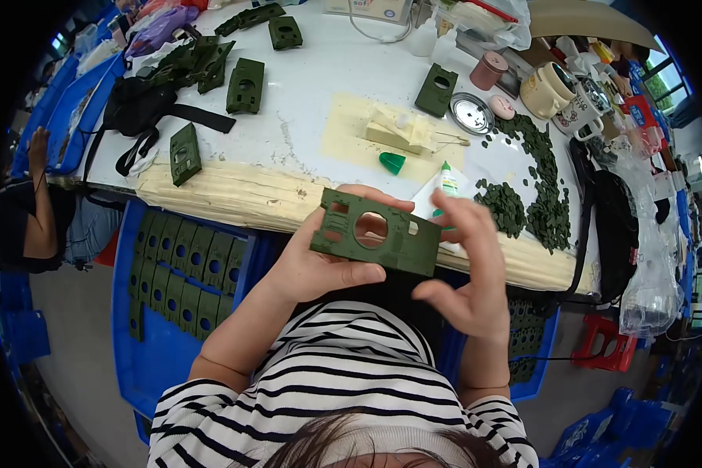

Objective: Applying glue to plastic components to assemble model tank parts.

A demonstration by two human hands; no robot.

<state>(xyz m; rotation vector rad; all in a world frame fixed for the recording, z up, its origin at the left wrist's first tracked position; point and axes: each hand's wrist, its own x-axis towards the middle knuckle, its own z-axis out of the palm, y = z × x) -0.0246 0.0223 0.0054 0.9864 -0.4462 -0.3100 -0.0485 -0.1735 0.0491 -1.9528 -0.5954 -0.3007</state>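
Observation:
My left hand (300, 265) grips a dark green plastic model hull (413, 248) by its left end, in front of the table's near edge. The hull is a flat box with a large round hole and smaller square openings. Beside its right end is my right hand (480, 281), with fingers and thumb spread apart and nothing visible between them. Just beyond, a small white glue bottle with a green tip (447, 179) is partly hidden by my right fingers. Heaps of small dark green pieces (548, 207) lie to the right on the table.
More green hulls (246, 86) stand on the white table (296, 93). A blue tray (152, 363) below left holds rows of them. Mugs (544, 90), a round metal lid (471, 113) and a green scoop-like piece (392, 162) lie beyond. Another person's hand (37, 148) is far left.

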